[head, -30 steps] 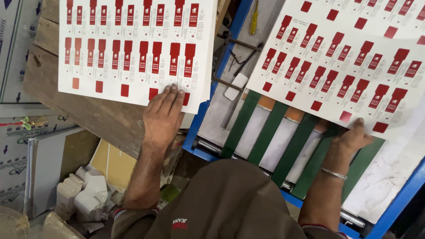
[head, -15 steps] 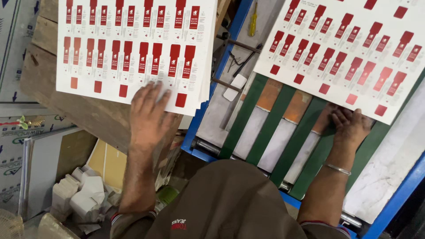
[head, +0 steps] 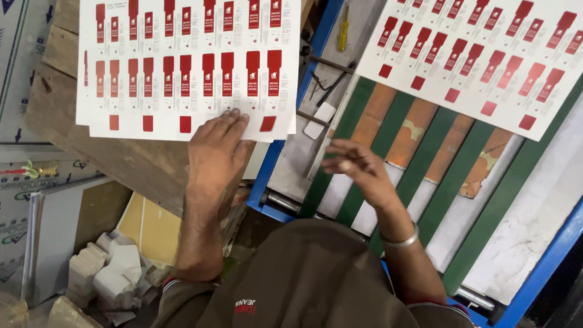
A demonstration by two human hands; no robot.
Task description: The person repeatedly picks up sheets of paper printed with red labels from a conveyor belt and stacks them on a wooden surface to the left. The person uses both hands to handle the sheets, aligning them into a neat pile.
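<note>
Left hand flat on printed sheets, grip open; right hand empty

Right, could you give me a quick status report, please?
Left hand flat on printed sheet stack. Right hand empty above belts. Another sheet on conveyor.

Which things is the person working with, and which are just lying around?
In use:
- stack of printed sheets under the left hand
- printed sheet on the green belts; right hand hovers over them, holding nothing

Lying about:
- yellow screwdriver
- white cardboard scraps
- yellow boards
</note>
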